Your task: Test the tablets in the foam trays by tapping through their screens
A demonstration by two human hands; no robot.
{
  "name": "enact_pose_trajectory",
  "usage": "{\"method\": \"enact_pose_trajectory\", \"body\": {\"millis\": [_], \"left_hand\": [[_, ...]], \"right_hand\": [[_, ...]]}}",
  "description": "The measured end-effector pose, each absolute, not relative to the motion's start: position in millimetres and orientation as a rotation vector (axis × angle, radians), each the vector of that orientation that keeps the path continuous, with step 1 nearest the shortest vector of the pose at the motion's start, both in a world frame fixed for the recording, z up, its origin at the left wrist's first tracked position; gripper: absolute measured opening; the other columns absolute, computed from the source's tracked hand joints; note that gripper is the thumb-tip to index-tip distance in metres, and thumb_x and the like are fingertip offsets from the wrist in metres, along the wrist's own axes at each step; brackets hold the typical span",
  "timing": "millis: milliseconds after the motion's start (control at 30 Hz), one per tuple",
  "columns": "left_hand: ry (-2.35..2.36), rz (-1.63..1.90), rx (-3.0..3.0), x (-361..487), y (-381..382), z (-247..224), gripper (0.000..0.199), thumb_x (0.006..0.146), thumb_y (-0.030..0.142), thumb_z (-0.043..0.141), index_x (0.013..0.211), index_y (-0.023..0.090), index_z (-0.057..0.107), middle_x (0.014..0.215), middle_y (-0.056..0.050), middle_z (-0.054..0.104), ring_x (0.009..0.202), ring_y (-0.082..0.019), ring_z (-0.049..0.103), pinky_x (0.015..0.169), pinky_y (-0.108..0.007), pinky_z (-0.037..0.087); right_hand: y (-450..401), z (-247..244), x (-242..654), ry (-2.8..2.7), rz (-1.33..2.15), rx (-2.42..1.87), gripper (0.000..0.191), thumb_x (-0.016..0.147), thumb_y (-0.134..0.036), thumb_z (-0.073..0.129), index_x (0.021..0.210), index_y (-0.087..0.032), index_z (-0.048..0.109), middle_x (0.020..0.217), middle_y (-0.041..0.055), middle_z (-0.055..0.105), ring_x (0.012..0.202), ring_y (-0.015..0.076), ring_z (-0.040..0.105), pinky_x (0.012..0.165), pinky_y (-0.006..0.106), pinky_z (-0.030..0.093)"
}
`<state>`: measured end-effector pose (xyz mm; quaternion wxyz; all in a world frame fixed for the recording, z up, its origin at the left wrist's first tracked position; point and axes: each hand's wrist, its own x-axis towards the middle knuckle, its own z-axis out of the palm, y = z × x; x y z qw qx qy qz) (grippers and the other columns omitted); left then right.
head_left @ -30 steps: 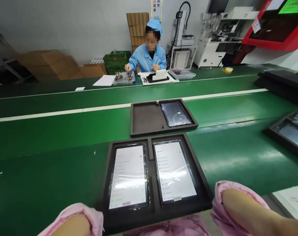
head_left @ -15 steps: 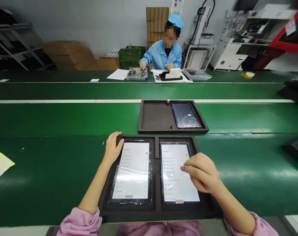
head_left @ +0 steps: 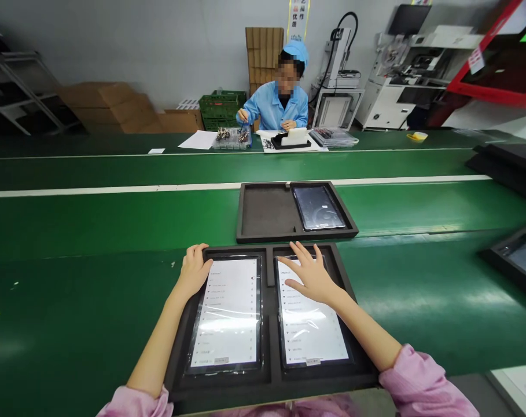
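Observation:
A black two-compartment foam tray (head_left: 268,336) lies in front of me. Its left compartment holds a tablet (head_left: 228,315), its right one another tablet (head_left: 312,327); both screens are lit with a list headed "Internet". My left hand (head_left: 193,271) grips the tray's far left corner, fingers over the outer edge and thumb at the left tablet's top corner. Over the upper part of the right tablet, my right hand (head_left: 311,275) is open with fingers spread, hiding some of the list. I cannot tell whether its fingertips touch the glass.
Beyond my tray sits a second black tray (head_left: 263,211) with one dark tablet (head_left: 319,207) in its right half. Another tray (head_left: 506,255) is at the right edge. Across the green bench (head_left: 93,220), a co-worker (head_left: 273,104) in blue handles small parts in a clear box (head_left: 230,139).
My right hand has moved up the right tablet toward its top, and its fingers have spread from a loose curl. My left hand stays on the tray corner. The view has shifted slightly.

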<state>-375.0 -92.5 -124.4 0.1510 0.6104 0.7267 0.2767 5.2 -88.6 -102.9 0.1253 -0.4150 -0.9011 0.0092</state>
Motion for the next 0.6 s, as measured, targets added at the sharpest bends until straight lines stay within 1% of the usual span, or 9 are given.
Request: {"method": "enact_pose_trajectory", "body": {"millis": [33,133,200,267,300,367,467,533,600], "left_hand": [[2.087,0.792,1.750,-376,-92,-125,0.044,0.087,0.038,0.046,0.126,0.020,0.051,0.128,-0.015,0.047,0.138,-0.038,0.042,0.119,-0.063,0.032],[2.083,0.790,1.743,-378,-92,-128,0.042,0.088,0.037,0.046,0.127,0.021,0.051,0.127,-0.013,0.046,0.136,-0.036,0.045,0.120,-0.061,0.033],[2.079,0.789,1.739,-379,-92,-128,0.041,0.089,0.037,0.047,0.127,0.022,0.051,0.127,-0.012,0.045,0.136,-0.035,0.045,0.120,-0.061,0.033],[2.075,0.788,1.734,-378,-92,-128,0.041,0.089,0.037,0.047,0.128,0.022,0.050,0.128,-0.012,0.045,0.137,-0.036,0.044,0.121,-0.061,0.032],[2.073,0.788,1.731,-378,-92,-128,0.042,0.089,0.037,0.047,0.128,0.022,0.050,0.128,-0.012,0.045,0.137,-0.036,0.044,0.121,-0.061,0.032],[2.068,0.794,1.725,-377,-92,-128,0.042,0.089,0.036,0.046,0.129,0.021,0.050,0.129,-0.013,0.044,0.138,-0.036,0.043,0.121,-0.060,0.033],[2.061,0.815,1.717,-376,-94,-127,0.042,0.088,0.034,0.047,0.129,0.021,0.050,0.129,-0.013,0.044,0.138,-0.035,0.044,0.121,-0.059,0.034],[2.048,0.832,1.716,-375,-95,-127,0.043,0.088,0.034,0.049,0.128,0.021,0.050,0.129,-0.012,0.044,0.138,-0.034,0.045,0.121,-0.057,0.034],[2.025,0.847,1.721,-374,-97,-126,0.044,0.087,0.035,0.052,0.128,0.020,0.050,0.131,-0.012,0.043,0.137,-0.032,0.046,0.121,-0.055,0.035]], "right_hand": [[-87,-103,3,-2.674,0.052,-1.216,0.051,0.103,-0.051,0.054,0.149,-0.030,0.054,0.163,0.0195,0.034,0.152,0.0391,0.028,0.117,0.073,0.019],[-86,-105,1,-2.700,0.101,-1.238,0.052,0.103,-0.057,0.053,0.148,-0.031,0.056,0.163,0.0190,0.035,0.153,0.0388,0.027,0.118,0.075,0.014],[-86,-106,3,-2.693,0.100,-1.239,0.050,0.102,-0.057,0.053,0.146,-0.033,0.058,0.164,0.0176,0.034,0.153,0.0395,0.027,0.117,0.076,0.011],[-86,-109,6,-2.681,0.093,-1.236,0.050,0.103,-0.054,0.053,0.148,-0.033,0.056,0.165,0.0171,0.032,0.153,0.0395,0.026,0.117,0.077,0.009],[-84,-111,8,-2.656,0.091,-1.242,0.052,0.103,-0.052,0.052,0.150,-0.032,0.052,0.165,0.0173,0.031,0.153,0.0392,0.026,0.117,0.077,0.008],[-82,-113,16,-2.541,0.085,-1.270,0.058,0.103,-0.049,0.047,0.157,-0.028,0.041,0.165,0.0185,0.030,0.153,0.0385,0.025,0.118,0.075,0.010],[-82,-111,34,-2.262,0.060,-1.285,0.065,0.103,-0.047,0.038,0.162,-0.023,0.026,0.161,0.0200,0.033,0.150,0.0382,0.028,0.119,0.073,0.012],[-90,-105,48,-2.094,0.019,-1.252,0.065,0.103,-0.046,0.035,0.162,-0.022,0.022,0.156,0.0198,0.037,0.146,0.0380,0.033,0.119,0.072,0.014],[-105,-98,61,-1.982,-0.023,-1.225,0.063,0.103,-0.047,0.037,0.159,-0.023,0.025,0.152,0.0188,0.041,0.142,0.0380,0.037,0.119,0.072,0.016]]}}
